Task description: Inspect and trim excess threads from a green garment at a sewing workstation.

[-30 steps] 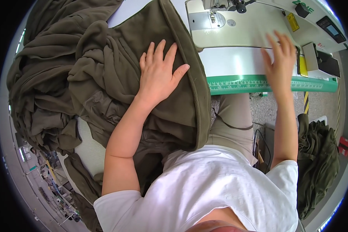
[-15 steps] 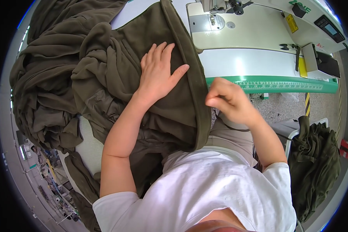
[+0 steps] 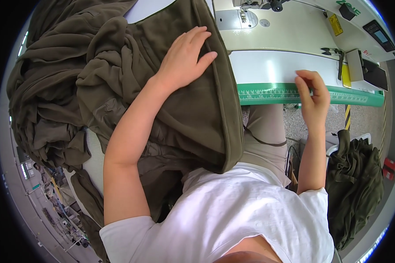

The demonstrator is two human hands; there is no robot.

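Observation:
My left hand [image 3: 183,61] lies flat on a dark olive garment [image 3: 184,118], its fingers stretched out and the thumb touching the folded, stitched hem [image 3: 219,87]. The cloth spreads from the table down over my lap. Off to the right, my right hand [image 3: 314,94] is raised above the green ruler-marked table edge [image 3: 267,93]. Its thumb and index fingertips are close together in a pinch, the other fingers curled; anything between them is too small to make out.
A sewing machine [image 3: 281,35] stands at the far right, its needle area [image 3: 243,19] near the garment's hem. Beside it is a small open box [image 3: 368,72]. Bunched olive cloth [image 3: 48,96] heaps on the left. More olive garments [image 3: 355,188] hang over a bin at the right.
My right hand has moved right and away, from beside the hem to over the ruler edge. The left hand has slid slightly farther up the cloth, toward the hem.

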